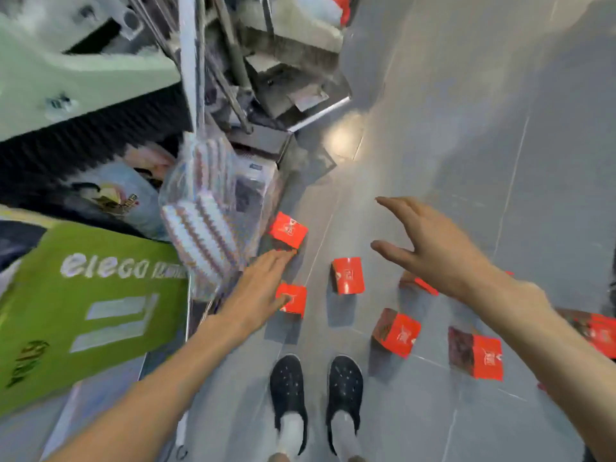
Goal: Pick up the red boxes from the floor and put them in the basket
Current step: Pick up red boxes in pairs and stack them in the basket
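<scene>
- Nearest the camera, two dark shoes [315, 391] are seen planted on the grey tiled floor [466, 161]; both bare forearms are extended forward and down.
- Red boxes are scattered on the floor ahead of the shoes: one at right front [475, 353], one beside it [396, 331], one in the middle [347, 275], one by the left wrist [293, 299], and the farthest [288, 230] near a clear wrapped pack [206, 208]. More are partly hidden behind the right forearm and at the right edge.
- Left hand [258, 285]: fingers straight and together, tips stretched toward the farthest box; contact cannot be told. Nothing is held.
- Right hand [433, 248]: fingers spread, thumb apart, hovering above the floor, holding nothing.
- A green carton [83, 305] is noted at left, apparently in a trolley. No basket can be identified; the view there is blurred.
- Step judged in hand: reach for a first box; none is seen collected, so the task is judged at an early stage.
- Next move is judged to call for fingers closing across a box's sides, a lift, then the basket being located.
</scene>
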Tool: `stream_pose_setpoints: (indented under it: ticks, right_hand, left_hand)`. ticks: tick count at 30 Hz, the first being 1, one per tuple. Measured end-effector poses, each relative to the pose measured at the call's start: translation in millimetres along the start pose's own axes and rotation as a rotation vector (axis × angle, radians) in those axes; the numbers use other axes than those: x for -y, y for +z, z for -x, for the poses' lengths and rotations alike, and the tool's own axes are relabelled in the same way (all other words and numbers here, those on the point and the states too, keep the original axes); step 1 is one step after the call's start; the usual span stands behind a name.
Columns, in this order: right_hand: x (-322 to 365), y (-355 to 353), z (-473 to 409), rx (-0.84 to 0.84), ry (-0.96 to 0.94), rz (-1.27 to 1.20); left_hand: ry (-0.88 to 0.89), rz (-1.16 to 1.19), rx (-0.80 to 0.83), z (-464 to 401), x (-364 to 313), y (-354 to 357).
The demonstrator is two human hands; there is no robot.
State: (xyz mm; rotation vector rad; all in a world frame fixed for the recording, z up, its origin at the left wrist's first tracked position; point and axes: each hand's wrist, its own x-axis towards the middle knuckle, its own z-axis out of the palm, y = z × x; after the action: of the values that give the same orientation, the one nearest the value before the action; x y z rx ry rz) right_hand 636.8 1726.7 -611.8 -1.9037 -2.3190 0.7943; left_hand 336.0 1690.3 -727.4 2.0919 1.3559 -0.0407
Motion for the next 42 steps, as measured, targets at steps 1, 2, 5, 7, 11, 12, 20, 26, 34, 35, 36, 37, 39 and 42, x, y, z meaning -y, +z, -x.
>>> stream_pose_setpoints:
  ticks: [1, 2, 5, 7, 11, 12, 20, 26, 34, 35, 36, 37, 39, 42]
  right_hand:
    - [-11, 29, -7, 0.002, 0.003, -0.008]
    - [-20, 57, -12, 0.015, 0.000, -0.017]
    - [-45, 137, -22, 0.068, -0.009, -0.045]
    - [-58, 182, -24, 0.083, -0.002, -0.056]
    - [-83, 251, -26, 0.107, 0.036, -0.068]
    - [-88, 263, -25, 0.108, 0.053, -0.072]
    - [-89, 273, -24, 0.049, 0.262, -0.206]
    - [-92, 327, -50, 0.050, 0.606, -0.333]
    - [-101, 427, -91, -0.045, 0.822, -0.304]
    - [-102, 430, -93, -0.061, 0.839, -0.285]
    - [-103, 429, -94, -0.065, 0.834, -0.273]
    - [-104, 425, -92, -0.053, 0.810, -0.269]
    - [-106, 402, -86, -0.003, 0.728, -0.256]
    - [-101, 339, -68, 0.064, 0.563, -0.251]
  left_hand:
    - [0.000, -0.022, 0.031, -11, 18, 33]
    - [-0.005, -0.050, 0.058, -19, 35, 66]
    - [-0.076, -0.133, 0.123, -34, 78, 154]
    - [-0.144, -0.191, 0.190, -42, 102, 196]
    - [-0.159, -0.280, 0.232, -64, 142, 259]
    - [-0.157, -0.292, 0.210, -69, 147, 268]
    - [-0.177, -0.196, 0.074, -50, 134, 237]
    - [-0.199, -0.093, 0.007, -28, 119, 191]
    - [-0.217, -0.002, -0.060, -15, 143, 219]
    - [-0.218, -0.002, -0.055, -13, 144, 221]
    - [-0.222, -0.003, -0.049, -11, 143, 221]
    - [-0.226, -0.007, -0.041, -9, 141, 219]
    - [-0.228, -0.026, -0.035, -6, 134, 208]
    - [-0.226, -0.018, -0.027, -5, 113, 172]
